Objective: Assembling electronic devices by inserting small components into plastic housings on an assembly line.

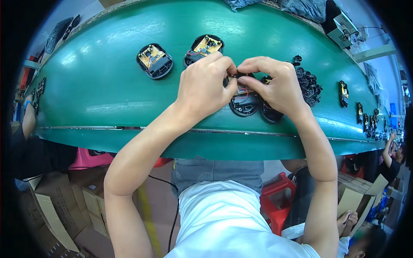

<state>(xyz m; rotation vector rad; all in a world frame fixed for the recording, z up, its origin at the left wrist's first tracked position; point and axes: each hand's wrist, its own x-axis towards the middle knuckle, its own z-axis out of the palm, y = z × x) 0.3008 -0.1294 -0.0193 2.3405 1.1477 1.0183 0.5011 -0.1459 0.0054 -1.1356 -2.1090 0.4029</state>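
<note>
An open black mouse shell [244, 106] with a red wire inside lies on the green table in front of me. Both hands meet over its far end. My left hand [206, 84] has thumb and index finger closed at the left side of that end. From the right, my right hand [275, 81] pinches close by, fingertips almost touching the left ones. Whatever small part sits between the fingertips is hidden. A second black shell [271, 115] lies beside the first, partly under my right hand.
Two open mouse shells with yellow circuit boards, one left [155, 61] and one behind my left hand [207, 44], lie farther away. A pile of small black wheel-like parts [309, 86] is at the right. Another shell [343, 93] lies beyond it. Co-workers sit at both sides; cardboard boxes [58, 206] stand below.
</note>
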